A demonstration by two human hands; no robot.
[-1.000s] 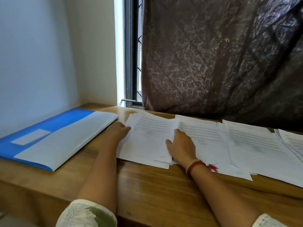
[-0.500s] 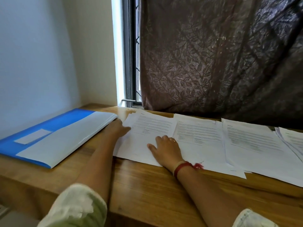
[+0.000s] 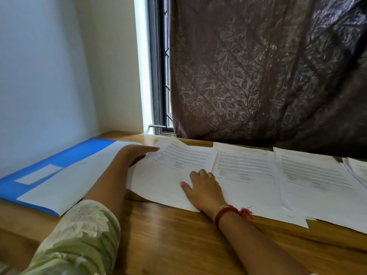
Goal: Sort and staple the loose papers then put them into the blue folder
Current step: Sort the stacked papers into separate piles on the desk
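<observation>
The dark curtain [image 3: 268, 76] hangs from 12 to 2 o'clock, its hem meeting the far edge of the desk [image 3: 178, 239]. Bare wood lies open toward 6 o'clock, along the near edge. Four piles of papers [image 3: 246, 167] run from 12 to 3 o'clock, overlapping at their sides; the fourth pile [image 3: 357, 165] is cut off by the frame. One blue folder [image 3: 65, 157] lies flat at 9 o'clock, near the first pile [image 3: 164, 183]. My right hand [image 3: 204, 187] presses flat on the first pile, fingers spread. My left hand [image 3: 135, 153] reaches that pile's left edge with fingers extended; whether they pinch it I cannot tell.
</observation>
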